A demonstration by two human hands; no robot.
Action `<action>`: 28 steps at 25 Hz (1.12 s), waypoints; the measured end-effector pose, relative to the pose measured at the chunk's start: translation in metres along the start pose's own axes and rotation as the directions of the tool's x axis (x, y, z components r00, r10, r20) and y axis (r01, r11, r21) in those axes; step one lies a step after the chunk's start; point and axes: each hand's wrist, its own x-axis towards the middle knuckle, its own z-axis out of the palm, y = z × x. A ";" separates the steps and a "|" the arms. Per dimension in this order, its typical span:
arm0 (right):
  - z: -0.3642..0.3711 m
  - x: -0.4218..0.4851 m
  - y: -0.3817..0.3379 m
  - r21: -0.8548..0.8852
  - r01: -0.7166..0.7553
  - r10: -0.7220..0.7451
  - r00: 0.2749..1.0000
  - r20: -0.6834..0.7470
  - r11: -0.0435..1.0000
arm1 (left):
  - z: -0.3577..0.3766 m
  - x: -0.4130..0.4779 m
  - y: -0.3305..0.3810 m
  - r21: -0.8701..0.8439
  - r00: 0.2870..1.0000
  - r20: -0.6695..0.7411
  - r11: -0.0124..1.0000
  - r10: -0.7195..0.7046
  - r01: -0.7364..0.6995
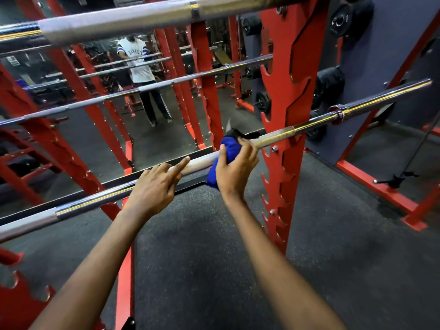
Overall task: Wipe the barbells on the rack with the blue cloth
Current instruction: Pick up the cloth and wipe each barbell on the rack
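A bunched blue cloth point(228, 150) wraps the long chrome steel barbell point(309, 126), which lies slanted across the red steel rack point(294, 91); a thicker grey barbell point(119, 22) rests higher.

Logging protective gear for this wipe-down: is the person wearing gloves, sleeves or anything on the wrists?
No. Left hand and right hand are ungloved; left forearm and right forearm are bare to the bottom edge; no sleeve, watch, band or ring shows.
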 end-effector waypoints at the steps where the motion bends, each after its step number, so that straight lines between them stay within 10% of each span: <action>1: -0.001 0.001 0.002 -0.114 0.141 -0.130 0.986 0.100 0.983 | -0.001 -0.004 -0.004 -0.001 1.000 -0.008 1.000 0.000 0.000; 4: -0.009 0.020 0.008 -0.292 0.425 -0.317 0.881 0.351 0.857 | 0.000 -0.014 -0.011 0.034 0.999 -0.041 0.999 -0.001 0.003; 9: -0.009 0.052 0.009 -0.462 0.348 -0.234 0.929 0.286 0.816 | 0.006 -0.022 -0.013 0.112 0.993 -0.111 0.993 -0.030 0.043; 14: -0.007 0.035 -0.010 -0.320 0.511 -0.290 0.790 0.540 0.798 | 0.007 -0.023 -0.011 0.091 0.993 -0.109 0.994 -0.048 0.058; 19: -0.011 0.079 -0.025 -0.299 0.381 -0.036 0.667 0.744 0.875 | -0.005 -0.017 -0.013 0.022 0.996 -0.060 0.998 -0.066 0.067; 28: 0.036 0.104 -0.046 -0.631 0.449 0.419 0.487 0.766 0.633 | -0.020 -0.013 -0.028 -0.035 0.998 0.053 0.999 -0.016 0.018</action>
